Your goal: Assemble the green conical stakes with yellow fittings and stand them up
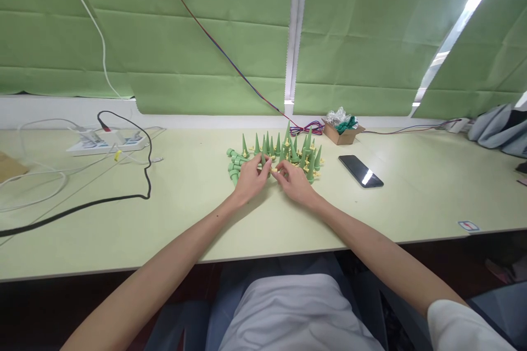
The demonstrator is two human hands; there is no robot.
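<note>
Several green cones [308, 156] with small yellow parts at their sides stand close together on the pale table, behind and to the right of my hands. My left hand [252, 176] is closed around one green cone piece [263, 160], held low over the table. The fingertips of my right hand [295, 182] pinch a small yellow piece [274, 170] against the side of that cone. Left of my left hand lie several green cylindrical pieces [235, 162] on their sides. My fingers partly hide the cone.
A black phone [361, 171] lies to the right, below a small cardboard box [341, 134] with plastic and green material. Coiled wires [307, 128] rest by the wall. At left are a power strip [107, 144] and a black cable [148, 175]. The table's front edge is near me.
</note>
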